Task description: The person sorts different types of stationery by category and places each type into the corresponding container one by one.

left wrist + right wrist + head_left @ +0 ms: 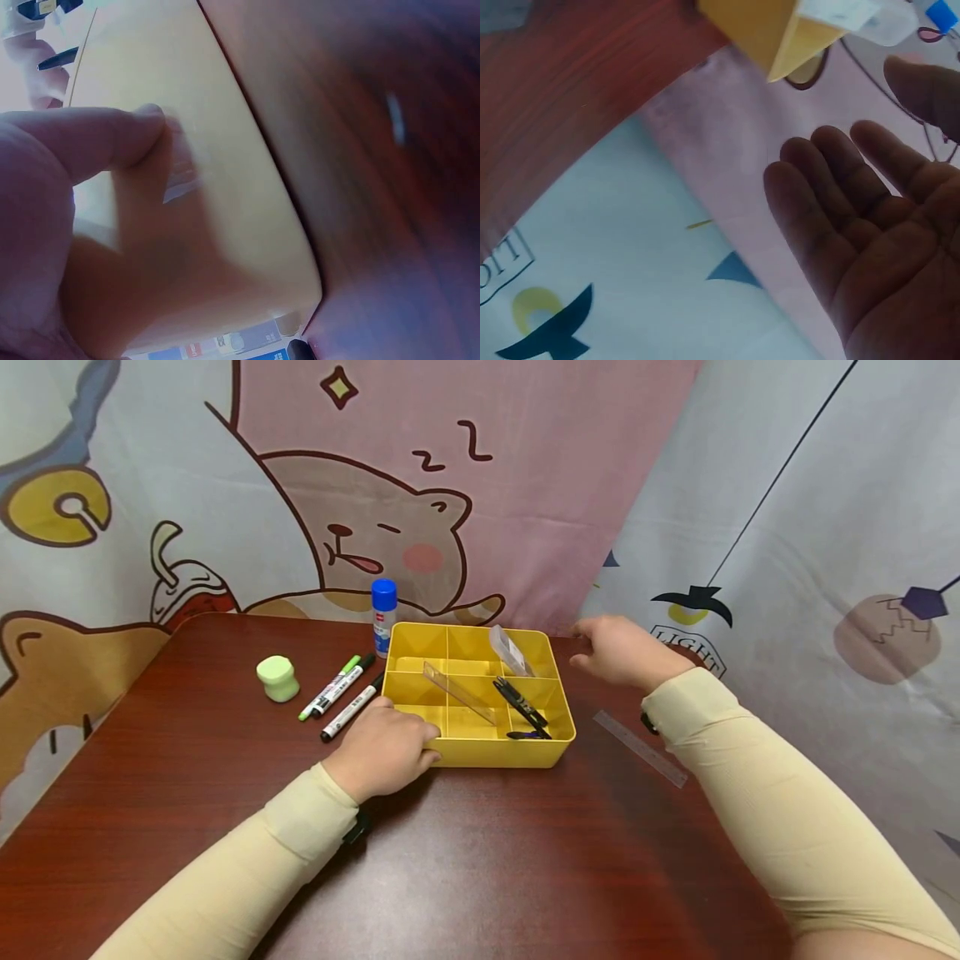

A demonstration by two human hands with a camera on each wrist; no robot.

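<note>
My left hand (386, 750) grips the near left corner of a yellow divided box (491, 755). In the left wrist view its thumb (124, 135) presses the outer wall. Beyond the box's right side my right hand (621, 652) is raised, its loosely bent fingers (795, 195) holding nothing. Inside the box, black pens (519, 700) lean in the near right section, and a clear plastic strip (457, 693) slants across a divider. A clear plastic case (510, 652) tilts in the back right section.
Left of the box lie a green and white marker (330, 689), a white marker with black ends (351, 710) and another beside them. A pale green sponge-like block (277, 678) stands further left. A blue-capped glue stick (384, 617) stands behind. A clear ruler (639, 748) lies at right.
</note>
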